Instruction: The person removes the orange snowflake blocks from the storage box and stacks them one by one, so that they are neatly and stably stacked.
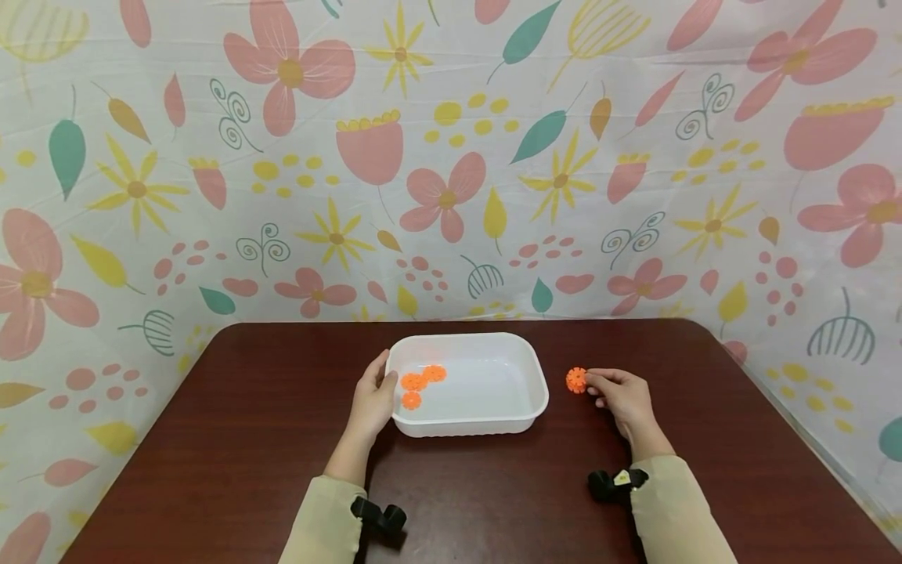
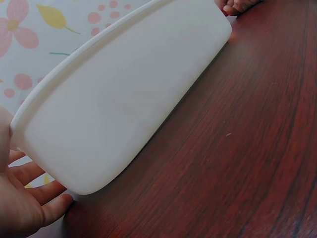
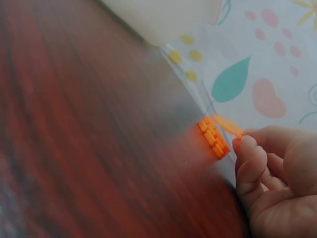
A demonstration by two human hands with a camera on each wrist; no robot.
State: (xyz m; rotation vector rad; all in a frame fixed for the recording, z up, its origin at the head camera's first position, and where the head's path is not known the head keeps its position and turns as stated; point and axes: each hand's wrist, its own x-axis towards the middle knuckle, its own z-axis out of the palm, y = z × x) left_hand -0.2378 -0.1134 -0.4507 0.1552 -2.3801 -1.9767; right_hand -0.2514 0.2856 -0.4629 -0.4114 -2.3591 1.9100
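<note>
A white plastic tray (image 1: 461,428) stands on the table, and my left hand (image 1: 372,403) grips its left end, thumb at the rim and fingers along the outside. Inside, toward the left, lie several orange snowflake-shaped discs (image 1: 412,400). To the right of the tray my right hand (image 1: 627,398) pinches one orange disc (image 3: 227,126) between thumb and forefinger. That disc is tilted just above a short stack of orange discs (image 3: 213,140) on the table; whether it touches the stack I cannot tell. From the head view, disc and stack overlap.
The dark red-brown wooden table (image 1: 486,501) has rounded far corners. A flower-printed cloth (image 1: 451,157) hangs behind it and along the sides. Black wrist-camera mounts (image 1: 379,517) sit at both sleeves.
</note>
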